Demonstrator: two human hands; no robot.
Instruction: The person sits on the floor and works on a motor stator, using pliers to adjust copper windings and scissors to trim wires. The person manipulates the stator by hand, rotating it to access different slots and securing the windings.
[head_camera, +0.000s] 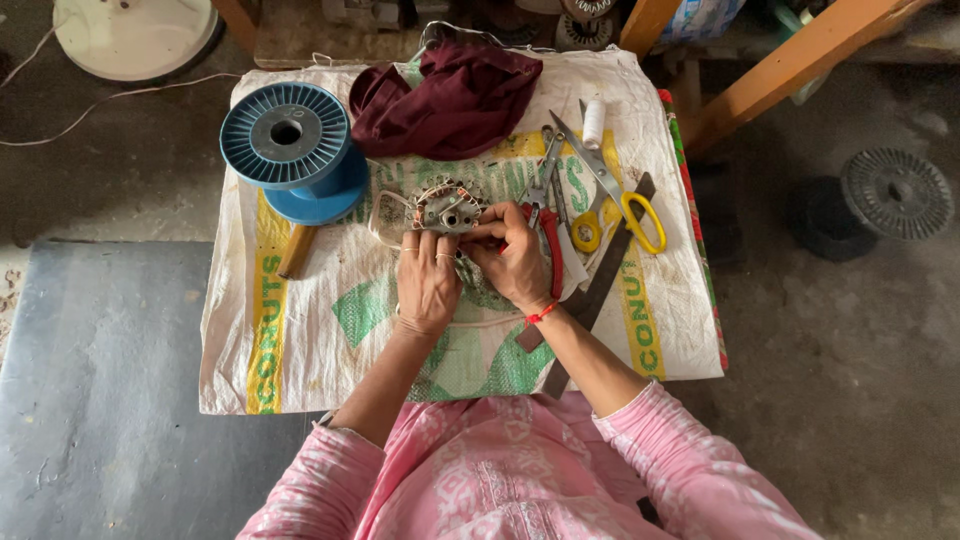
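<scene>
Left hand: was laid on the near side of the small motor stator, its fingers curled up against the metal core and closed on it.
Right hand: was bent in from the right, fingers narrowed to a pinch at the stator's right edge; whether a wire was caught between them could not be told.
Small motor stator: was held just above the middle of the counter, copper windings seen around a grey metal centre, pale loose wire looped off to its left.
Counter cover: a white woven sack with green and yellow print was spread over the whole top.
Blue spool: was stood on end at the far left, well apart from the hands.
Maroon cloth: was bunched at the far edge, beside the spool.
Tools: red-handled pliers were lain touching the right hand; yellow-handled scissors just beyond them; a dark flat bar was set slanting under the right wrist.
White thread reel: was stood near the scissor tips.
Wooden handle: was seen below the spool.
</scene>
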